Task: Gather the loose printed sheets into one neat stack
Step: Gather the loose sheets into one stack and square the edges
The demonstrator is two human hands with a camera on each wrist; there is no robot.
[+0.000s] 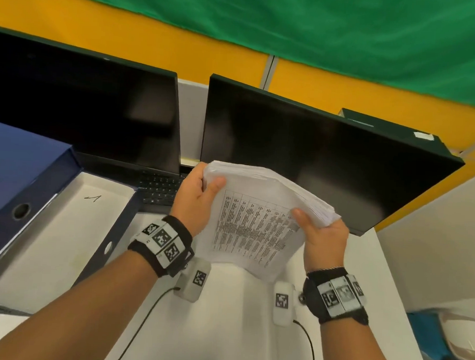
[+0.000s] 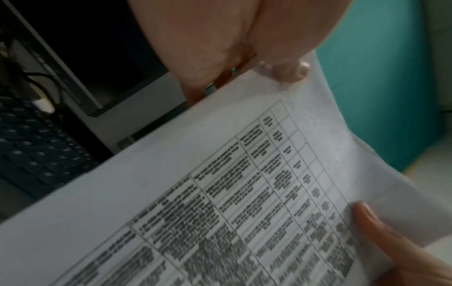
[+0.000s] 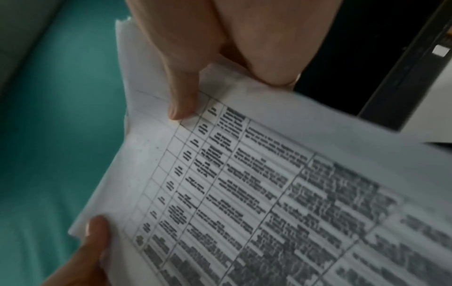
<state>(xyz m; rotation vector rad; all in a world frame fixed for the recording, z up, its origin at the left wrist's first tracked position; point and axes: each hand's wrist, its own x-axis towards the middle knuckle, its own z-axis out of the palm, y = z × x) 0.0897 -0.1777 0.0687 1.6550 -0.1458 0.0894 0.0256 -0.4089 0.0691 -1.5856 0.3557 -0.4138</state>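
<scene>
A thick stack of printed sheets [image 1: 256, 216] with a table of text on its top page is held up over the white desk [image 1: 223, 330], in front of the monitors. My left hand [image 1: 203, 189] grips its upper left corner, thumb on the front page and fingers behind. My right hand [image 1: 317, 228] grips the right edge the same way. The top edges of the sheets fan out unevenly. The left wrist view shows the printed page [image 2: 244, 193] close up, and the right wrist view shows the same page [image 3: 269, 193] with my right thumb [image 3: 182, 104] pressing on it.
Two dark monitors [image 1: 83, 111] [image 1: 314, 162] stand at the back with a black keyboard [image 1: 158, 189] below them. An open blue box file [image 1: 63, 225] lies at the left. A white partition [image 1: 434, 231] borders the desk's right side. Cables run across the desk's front.
</scene>
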